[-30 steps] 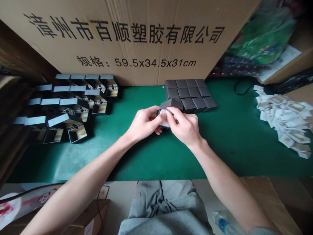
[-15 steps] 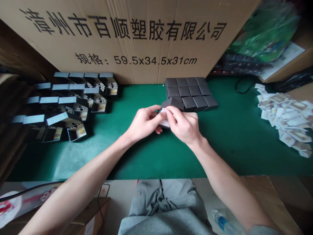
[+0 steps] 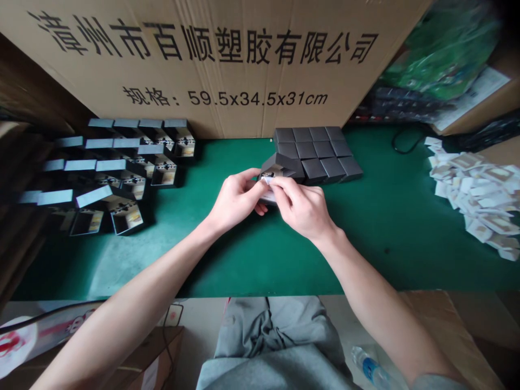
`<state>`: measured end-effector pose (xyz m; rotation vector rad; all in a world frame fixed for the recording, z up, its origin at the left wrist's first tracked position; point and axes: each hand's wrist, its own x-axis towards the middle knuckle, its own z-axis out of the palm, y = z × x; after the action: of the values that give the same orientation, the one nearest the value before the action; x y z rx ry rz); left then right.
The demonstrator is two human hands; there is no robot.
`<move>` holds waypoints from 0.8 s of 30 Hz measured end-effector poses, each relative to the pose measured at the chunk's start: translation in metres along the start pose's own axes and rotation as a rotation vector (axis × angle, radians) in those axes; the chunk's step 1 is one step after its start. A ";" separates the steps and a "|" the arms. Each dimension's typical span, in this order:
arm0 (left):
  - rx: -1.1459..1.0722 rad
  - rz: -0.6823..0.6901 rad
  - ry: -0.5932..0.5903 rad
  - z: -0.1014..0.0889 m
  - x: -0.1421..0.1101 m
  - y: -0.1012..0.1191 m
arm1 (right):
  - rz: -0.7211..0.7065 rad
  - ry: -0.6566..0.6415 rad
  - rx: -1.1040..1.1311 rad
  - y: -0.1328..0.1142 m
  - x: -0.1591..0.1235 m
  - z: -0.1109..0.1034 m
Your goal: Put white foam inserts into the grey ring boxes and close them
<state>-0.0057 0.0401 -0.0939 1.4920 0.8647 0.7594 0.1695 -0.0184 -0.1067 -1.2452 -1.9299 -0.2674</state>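
In the head view, a small dark hinged box (image 3: 277, 161) is between my hands with its lid raised. My left hand (image 3: 233, 199) is closed around the box's left side. The fingers of my right hand (image 3: 305, 208) pinch a small white insert (image 3: 267, 180) at the box's opening; my fingertips hide much of it. Right behind the box stands a block of shut dark boxes (image 3: 311, 145) in rows. Rows of similar boxes with raised lids (image 3: 127, 212) stand to the left. A heap of white inserts (image 3: 475, 187) lies at the far right.
A big printed cardboard carton (image 3: 227, 70) stands along the back of the green table (image 3: 260, 260). A black cable (image 3: 400, 143) and a green plastic bag (image 3: 447, 54) are at the back right. Below the table edge lies a water bottle (image 3: 369, 368).
The lid of the held box now stands more upright, and part of its inside shows. My right fingers have shifted slightly left and down on the white insert.
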 end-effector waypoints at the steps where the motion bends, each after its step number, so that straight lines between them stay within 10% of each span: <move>1: 0.003 0.007 0.003 0.000 0.000 -0.001 | -0.008 0.010 -0.003 0.000 0.000 0.000; 24: 0.031 0.018 -0.008 -0.001 -0.001 0.001 | -0.035 0.133 -0.142 0.001 0.001 -0.002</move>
<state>-0.0066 0.0398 -0.0924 1.5309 0.8609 0.7562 0.1710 -0.0184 -0.1054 -1.2531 -1.8450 -0.5003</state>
